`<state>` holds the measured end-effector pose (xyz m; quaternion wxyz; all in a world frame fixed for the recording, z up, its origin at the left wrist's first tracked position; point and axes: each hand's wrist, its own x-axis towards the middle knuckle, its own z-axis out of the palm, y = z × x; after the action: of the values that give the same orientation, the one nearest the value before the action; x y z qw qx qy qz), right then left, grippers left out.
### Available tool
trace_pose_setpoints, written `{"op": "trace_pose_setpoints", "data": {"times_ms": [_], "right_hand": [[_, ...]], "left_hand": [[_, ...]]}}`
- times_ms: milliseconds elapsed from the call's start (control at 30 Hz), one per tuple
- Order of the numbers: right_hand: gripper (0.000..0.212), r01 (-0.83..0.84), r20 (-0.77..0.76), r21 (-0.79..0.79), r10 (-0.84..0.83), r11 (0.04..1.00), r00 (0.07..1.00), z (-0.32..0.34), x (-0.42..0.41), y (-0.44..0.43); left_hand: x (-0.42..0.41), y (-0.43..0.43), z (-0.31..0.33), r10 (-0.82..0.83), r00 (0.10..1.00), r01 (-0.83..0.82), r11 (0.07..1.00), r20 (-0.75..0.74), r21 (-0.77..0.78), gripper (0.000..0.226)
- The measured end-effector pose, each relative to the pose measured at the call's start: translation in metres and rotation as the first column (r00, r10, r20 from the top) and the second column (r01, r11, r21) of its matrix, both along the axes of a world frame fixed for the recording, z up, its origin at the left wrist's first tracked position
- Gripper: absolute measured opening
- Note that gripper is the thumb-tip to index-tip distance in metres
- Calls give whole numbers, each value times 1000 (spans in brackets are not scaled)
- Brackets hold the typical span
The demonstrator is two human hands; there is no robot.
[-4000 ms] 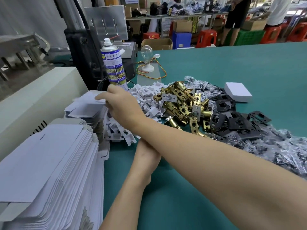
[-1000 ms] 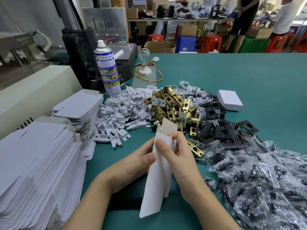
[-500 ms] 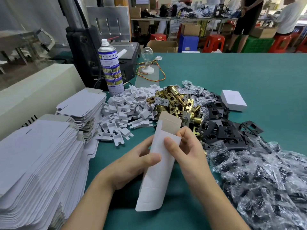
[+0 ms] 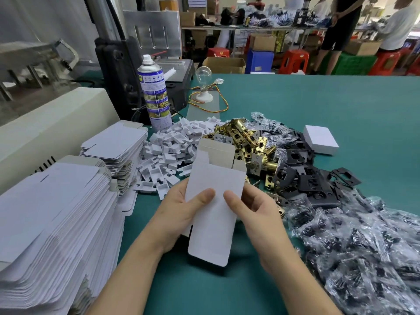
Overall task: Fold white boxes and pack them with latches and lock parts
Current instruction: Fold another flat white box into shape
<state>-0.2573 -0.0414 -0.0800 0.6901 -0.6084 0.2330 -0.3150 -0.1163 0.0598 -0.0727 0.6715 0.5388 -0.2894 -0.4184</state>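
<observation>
We hold the white box (image 4: 212, 208) half-opened over the table (image 4: 204, 292). Left hand (image 4: 179, 214) and right hand (image 4: 256, 212) pinch its sides, thumbs on front. Risk: an uneven squeeze creases the sleeve or folds the top flaps wrong. Brass latches (image 4: 247, 137) lie at 12 o'clock. Fingers behind the box are hidden, bottom end unclear
</observation>
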Motion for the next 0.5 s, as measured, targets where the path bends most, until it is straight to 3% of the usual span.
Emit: {"op": "trace_pose_setpoints", "data": {"times_ms": [233,500], "right_hand": [[17,54,12,36,-54,998,998,-3,-2,-3],[19,27,15,72,-28,997,999,-4,-4,-7]], "left_hand": [[-3,-1,0,-6,999,6,1000,49,-2,23],[-4,-5,-3,45,999,-46,998,24,46,30]]}}
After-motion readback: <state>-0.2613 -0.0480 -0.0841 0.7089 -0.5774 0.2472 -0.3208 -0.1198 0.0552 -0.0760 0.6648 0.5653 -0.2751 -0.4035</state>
